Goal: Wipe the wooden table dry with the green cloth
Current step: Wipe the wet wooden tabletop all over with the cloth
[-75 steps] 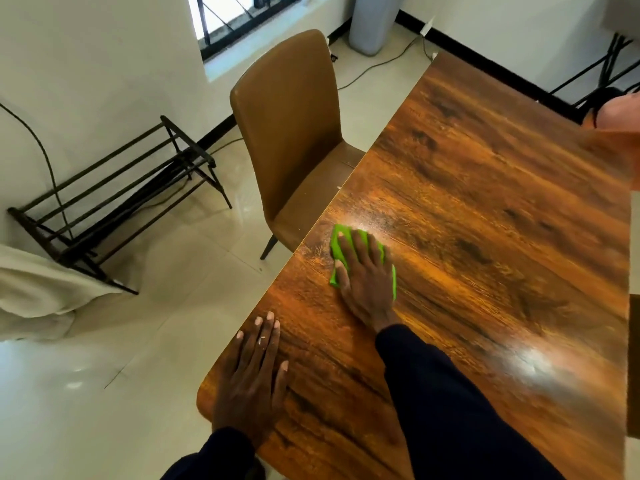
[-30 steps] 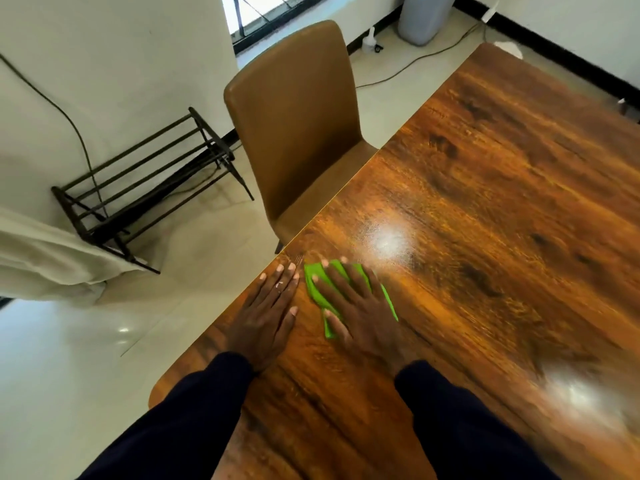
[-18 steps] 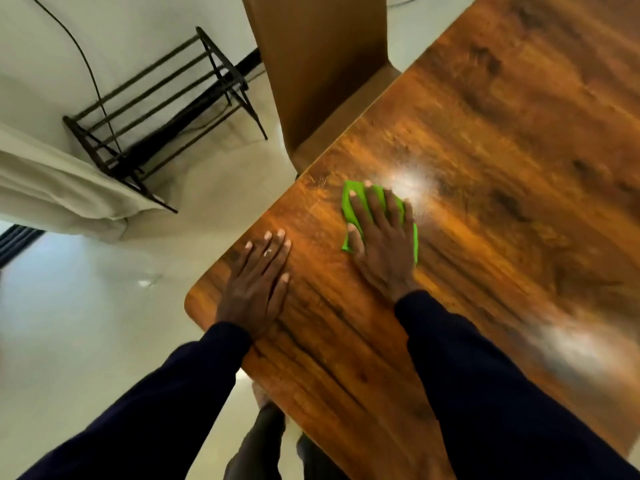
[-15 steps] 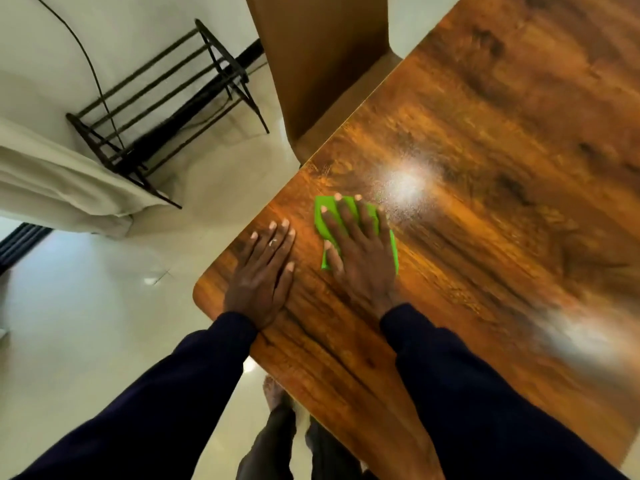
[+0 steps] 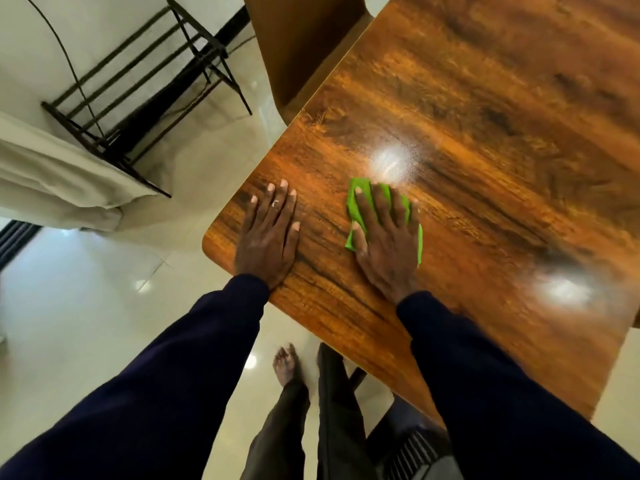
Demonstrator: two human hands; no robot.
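Observation:
The glossy wooden table fills the right of the head view, its rounded near-left corner below my hands. A small green cloth lies flat on it near that corner. My right hand presses the cloth down with straight, spread fingers and covers most of it. My left hand rests flat on the bare wood to the left of the cloth, close to the table's left edge, holding nothing. A bright misty glare spot sits just beyond the cloth.
A brown chair is tucked against the table's left edge beyond my hands. A black metal rack stands by the wall at the left, above a pale fabric. My legs and bare foot show on the tiled floor below.
My right hand has slid the cloth to the right and slightly nearer, away from my left hand. The left hand stays flat on the wood. The camera has tilted further down.

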